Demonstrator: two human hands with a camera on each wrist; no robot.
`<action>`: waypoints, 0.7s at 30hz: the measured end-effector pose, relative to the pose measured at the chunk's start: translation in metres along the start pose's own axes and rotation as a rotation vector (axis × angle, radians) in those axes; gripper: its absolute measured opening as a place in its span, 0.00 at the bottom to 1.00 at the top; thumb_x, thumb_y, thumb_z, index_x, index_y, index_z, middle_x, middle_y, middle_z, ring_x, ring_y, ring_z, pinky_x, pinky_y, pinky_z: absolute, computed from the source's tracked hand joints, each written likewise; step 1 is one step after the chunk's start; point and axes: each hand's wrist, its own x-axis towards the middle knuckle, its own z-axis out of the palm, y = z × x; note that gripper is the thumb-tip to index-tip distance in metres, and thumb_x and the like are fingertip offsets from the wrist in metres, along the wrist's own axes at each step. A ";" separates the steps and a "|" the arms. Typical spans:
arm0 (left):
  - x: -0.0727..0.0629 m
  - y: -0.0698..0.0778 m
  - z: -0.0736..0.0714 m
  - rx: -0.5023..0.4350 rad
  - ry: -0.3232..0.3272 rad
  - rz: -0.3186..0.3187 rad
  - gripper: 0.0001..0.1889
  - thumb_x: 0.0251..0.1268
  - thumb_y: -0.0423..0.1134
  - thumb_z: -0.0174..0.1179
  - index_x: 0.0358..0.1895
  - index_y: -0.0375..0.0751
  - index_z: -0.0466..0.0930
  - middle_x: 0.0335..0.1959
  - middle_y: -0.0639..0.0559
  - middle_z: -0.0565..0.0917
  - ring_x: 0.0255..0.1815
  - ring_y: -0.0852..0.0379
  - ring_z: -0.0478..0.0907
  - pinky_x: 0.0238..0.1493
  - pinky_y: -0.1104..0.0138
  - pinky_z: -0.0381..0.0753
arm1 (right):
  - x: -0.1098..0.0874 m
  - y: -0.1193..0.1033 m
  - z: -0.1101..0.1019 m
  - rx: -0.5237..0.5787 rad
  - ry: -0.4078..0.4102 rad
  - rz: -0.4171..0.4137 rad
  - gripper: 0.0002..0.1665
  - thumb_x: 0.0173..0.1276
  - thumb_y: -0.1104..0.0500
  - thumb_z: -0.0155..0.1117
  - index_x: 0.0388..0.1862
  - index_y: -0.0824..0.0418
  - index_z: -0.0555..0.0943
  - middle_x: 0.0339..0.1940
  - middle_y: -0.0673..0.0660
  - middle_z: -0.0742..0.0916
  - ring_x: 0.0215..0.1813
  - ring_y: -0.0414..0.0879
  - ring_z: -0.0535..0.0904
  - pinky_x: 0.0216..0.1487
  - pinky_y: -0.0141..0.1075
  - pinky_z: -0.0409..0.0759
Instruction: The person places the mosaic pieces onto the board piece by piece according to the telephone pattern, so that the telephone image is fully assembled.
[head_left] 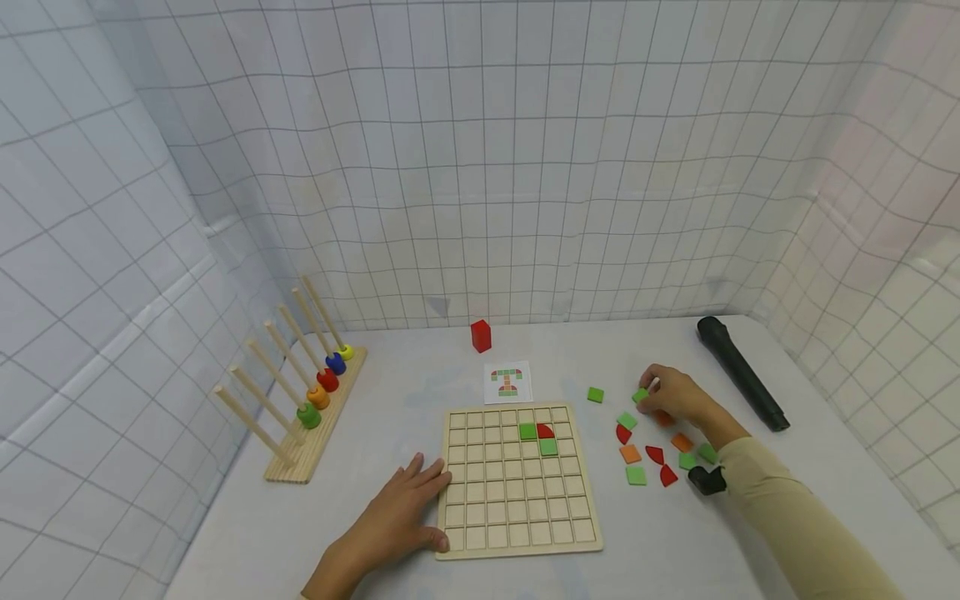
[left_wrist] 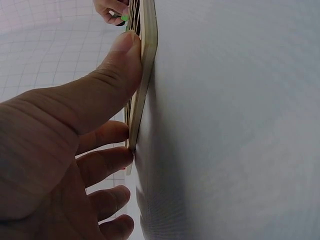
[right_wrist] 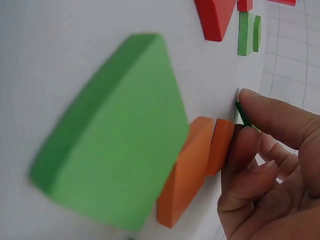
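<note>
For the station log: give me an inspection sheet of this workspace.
Surface: white table.
Job's things: wooden board holds two green tiles and one red tile; picture card behind it; loose tiles at right.
Clutter: peg rack at left, red block behind the card, black stick at right.
Hands: left hand touches the board's left edge; right hand pinches a green tile.
Cables: nothing seen.
Surroundings: white gridded sheeting behind and at both sides.

I see the peg rack along the table's left edge, loose tiles right of the grid board. Behind the grid board lies the pattern card, then a block near the back edge.
</note>
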 end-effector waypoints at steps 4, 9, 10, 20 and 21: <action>0.000 0.000 0.001 0.002 0.003 0.001 0.51 0.39 0.57 0.78 0.71 0.37 0.74 0.76 0.38 0.68 0.79 0.29 0.53 0.74 0.35 0.57 | 0.000 0.002 -0.002 0.025 0.006 -0.010 0.21 0.65 0.61 0.71 0.53 0.65 0.75 0.39 0.60 0.80 0.37 0.51 0.76 0.35 0.38 0.76; 0.002 -0.001 0.001 0.008 0.001 -0.002 0.50 0.40 0.57 0.78 0.71 0.37 0.73 0.76 0.38 0.68 0.80 0.29 0.53 0.75 0.35 0.57 | 0.000 0.004 -0.004 0.126 0.008 -0.051 0.21 0.72 0.62 0.62 0.62 0.67 0.74 0.32 0.59 0.80 0.31 0.49 0.76 0.30 0.37 0.75; 0.002 -0.001 0.001 0.011 0.001 -0.002 0.50 0.40 0.58 0.78 0.71 0.38 0.74 0.76 0.39 0.68 0.80 0.29 0.53 0.75 0.35 0.57 | 0.000 0.004 -0.004 0.148 0.007 -0.059 0.21 0.73 0.62 0.61 0.62 0.68 0.73 0.31 0.59 0.80 0.30 0.48 0.75 0.29 0.37 0.75; 0.003 -0.002 0.003 0.002 -0.014 -0.011 0.50 0.40 0.57 0.78 0.71 0.37 0.73 0.76 0.39 0.68 0.80 0.29 0.53 0.75 0.35 0.56 | 0.000 0.002 -0.004 0.250 0.018 -0.048 0.23 0.74 0.61 0.62 0.63 0.71 0.72 0.27 0.55 0.78 0.26 0.45 0.71 0.27 0.35 0.73; 0.002 -0.002 0.003 0.002 -0.013 -0.011 0.50 0.40 0.57 0.78 0.71 0.37 0.73 0.76 0.39 0.68 0.80 0.29 0.53 0.75 0.35 0.56 | 0.000 0.001 -0.004 0.258 0.023 -0.049 0.23 0.74 0.61 0.63 0.63 0.71 0.72 0.28 0.56 0.79 0.26 0.45 0.72 0.27 0.35 0.74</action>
